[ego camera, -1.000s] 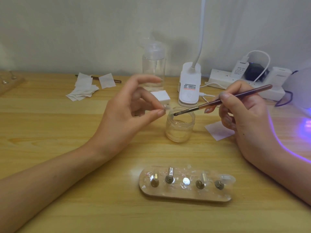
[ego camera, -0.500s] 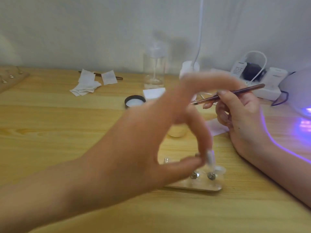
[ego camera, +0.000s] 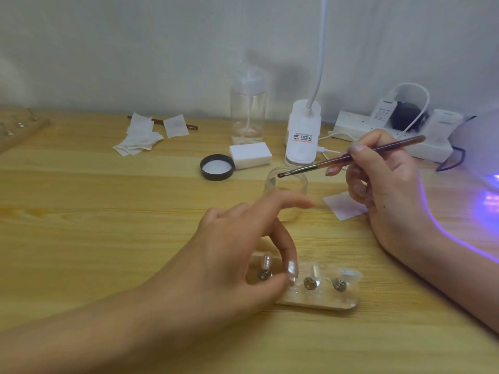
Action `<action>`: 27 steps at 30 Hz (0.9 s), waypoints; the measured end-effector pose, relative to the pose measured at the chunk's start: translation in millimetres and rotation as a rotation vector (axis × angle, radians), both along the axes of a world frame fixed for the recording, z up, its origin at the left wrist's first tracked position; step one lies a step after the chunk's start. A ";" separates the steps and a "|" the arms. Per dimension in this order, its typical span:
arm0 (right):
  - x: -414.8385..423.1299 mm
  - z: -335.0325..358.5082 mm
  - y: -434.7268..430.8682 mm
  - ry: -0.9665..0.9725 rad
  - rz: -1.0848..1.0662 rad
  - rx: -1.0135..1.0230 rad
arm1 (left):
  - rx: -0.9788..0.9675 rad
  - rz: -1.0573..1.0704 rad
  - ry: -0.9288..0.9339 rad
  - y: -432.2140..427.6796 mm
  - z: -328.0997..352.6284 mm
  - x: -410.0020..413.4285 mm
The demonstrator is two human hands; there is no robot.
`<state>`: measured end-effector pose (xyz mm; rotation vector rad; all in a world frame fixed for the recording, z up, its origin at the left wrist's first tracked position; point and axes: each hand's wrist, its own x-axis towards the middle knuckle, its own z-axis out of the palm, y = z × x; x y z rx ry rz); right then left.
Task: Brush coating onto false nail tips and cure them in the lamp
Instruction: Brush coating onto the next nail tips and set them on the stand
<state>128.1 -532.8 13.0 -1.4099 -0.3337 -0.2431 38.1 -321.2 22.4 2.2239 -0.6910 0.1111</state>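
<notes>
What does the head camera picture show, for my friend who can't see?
A right hand holds a thin brush over an open glass jar, while the left hand rests thumb and forefinger on a clear nail-tip holder on a wooden table.

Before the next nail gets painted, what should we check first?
1. Brush gripped in the right hand: ok.
2. Jar open, lid lying beside it: ok.
3. Coating loaded on the bristles: cannot tell.
4. Middle nail tip seated on the holder: cannot tell, because the left hand pinches there and hides it.
5. Lamp switched on, glowing purple: ok.
</notes>
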 end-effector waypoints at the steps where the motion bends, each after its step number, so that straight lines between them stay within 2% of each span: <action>1: 0.2 -0.1 -0.2 -0.002 0.001 0.001 | -0.007 -0.006 0.027 0.7 -0.4 0.6; 5: 0.8 0.0 -0.5 0.000 0.002 0.011 | 0.055 -0.015 0.044 1.2 0.5 1.2; 12: 1.5 0.3 -1.0 0.016 -0.019 0.022 | 0.312 -0.025 -0.139 -15.0 9.4 -0.7; 17: 0.2 0.5 -1.1 0.012 -0.022 0.008 | 0.326 -0.043 -0.201 -19.2 7.9 -2.0; 21: -0.1 1.7 -0.3 0.035 -0.037 0.006 | 0.411 -0.054 -0.462 -26.2 3.8 -1.6; 22: -0.2 2.1 -0.2 0.041 -0.046 0.003 | 0.400 -0.056 -0.442 -30.9 5.4 3.4; 25: -1.0 2.5 -0.5 0.055 -0.053 0.001 | 0.101 -0.114 -0.161 -27.1 26.6 17.3; 27: -1.6 2.4 -0.5 0.045 -0.045 -0.008 | -0.154 -0.098 -0.232 -8.5 41.5 22.2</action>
